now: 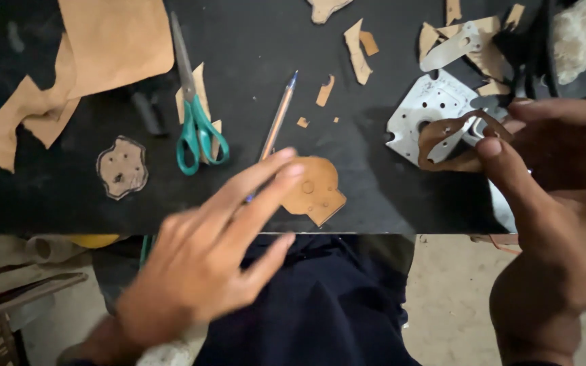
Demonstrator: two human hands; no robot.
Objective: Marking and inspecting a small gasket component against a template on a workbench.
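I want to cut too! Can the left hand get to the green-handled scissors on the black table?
Probably yes. The left hand hovers open and holds nothing, and the green-handled scissors lie just beyond its fingertips on the black table, with only bare tabletop between them.

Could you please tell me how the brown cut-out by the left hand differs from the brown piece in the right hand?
The flat cut-out lies on the black table, just under the left hand's fingertips; the ring-like piece is held up in the right hand. The flat cut-out is a solid shape with small holes, while the ring-like piece is mostly open, a thin curling outline. The flat cut-out looks lighter tan, the ring-like piece darker. Both seem to be thin brown sheet.
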